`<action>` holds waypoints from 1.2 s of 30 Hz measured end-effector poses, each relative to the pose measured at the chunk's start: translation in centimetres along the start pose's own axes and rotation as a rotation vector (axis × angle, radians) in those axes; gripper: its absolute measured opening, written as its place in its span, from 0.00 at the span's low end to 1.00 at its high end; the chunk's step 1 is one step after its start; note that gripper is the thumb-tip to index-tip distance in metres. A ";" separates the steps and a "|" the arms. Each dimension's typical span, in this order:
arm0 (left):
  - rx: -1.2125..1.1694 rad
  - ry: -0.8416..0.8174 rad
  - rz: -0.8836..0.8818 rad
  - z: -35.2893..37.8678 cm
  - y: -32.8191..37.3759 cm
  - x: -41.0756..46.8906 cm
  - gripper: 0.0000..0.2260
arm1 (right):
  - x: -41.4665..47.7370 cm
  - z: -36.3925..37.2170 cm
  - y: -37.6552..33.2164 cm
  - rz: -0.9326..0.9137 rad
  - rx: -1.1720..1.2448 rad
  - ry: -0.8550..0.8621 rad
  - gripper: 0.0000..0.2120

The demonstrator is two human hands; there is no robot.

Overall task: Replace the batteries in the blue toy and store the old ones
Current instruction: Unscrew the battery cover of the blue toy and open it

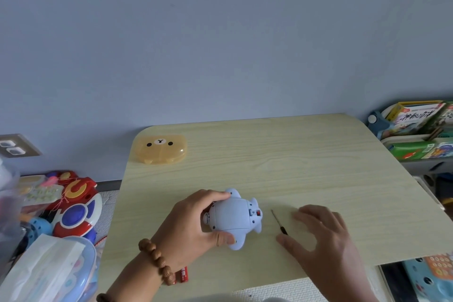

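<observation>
A pale blue toy (236, 218) lies belly-up on the light wooden table (294, 159), its underside with a small red switch facing me. My left hand (193, 223) grips it from the left, thumb and fingers around the body. A small screwdriver (278, 222) with a dark handle lies just right of the toy. My right hand (323, 235) hovers over the handle end with fingers spread, holding nothing. Red batteries (183, 274) lie near the front edge, partly hidden behind my left wrist. A yellow bear-face case (160, 148) sits shut at the table's far left corner.
Toys crowd the floor at left, among them a red, white and blue one (73, 208) and a clear lidded box (49, 270). A rack of books (416, 127) stands right of the table. A blue wall rises behind.
</observation>
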State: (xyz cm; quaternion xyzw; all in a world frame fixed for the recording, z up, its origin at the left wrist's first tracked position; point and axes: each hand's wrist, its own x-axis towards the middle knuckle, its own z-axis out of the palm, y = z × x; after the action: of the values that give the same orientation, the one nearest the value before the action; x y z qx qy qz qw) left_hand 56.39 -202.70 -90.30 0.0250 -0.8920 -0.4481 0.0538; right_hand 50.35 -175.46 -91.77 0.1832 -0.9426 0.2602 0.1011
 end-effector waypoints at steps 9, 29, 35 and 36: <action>-0.001 0.001 -0.004 0.1 0.3 -0.4 0.33 | 0.6 -0.1 -1.5 0.100 0.211 0.085 0.09; 0.044 0.019 -0.014 0.3 0.8 -0.8 0.31 | 1.3 -2.7 -4.4 -0.072 0.330 0.008 0.11; 0.045 0.018 -0.011 0.3 0.8 -0.6 0.32 | 1.4 -3.0 -4.6 -0.079 0.359 0.021 0.11; 0.046 0.018 -0.011 0.4 0.8 -0.6 0.32 | 1.3 -2.9 -4.6 -0.087 0.358 0.011 0.11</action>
State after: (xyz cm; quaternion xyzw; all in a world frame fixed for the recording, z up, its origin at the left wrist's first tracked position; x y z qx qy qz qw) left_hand 56.99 -201.85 -89.91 0.0353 -0.9014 -0.4275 0.0590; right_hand 51.22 -177.98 -86.84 0.2373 -0.8718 0.4203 0.0831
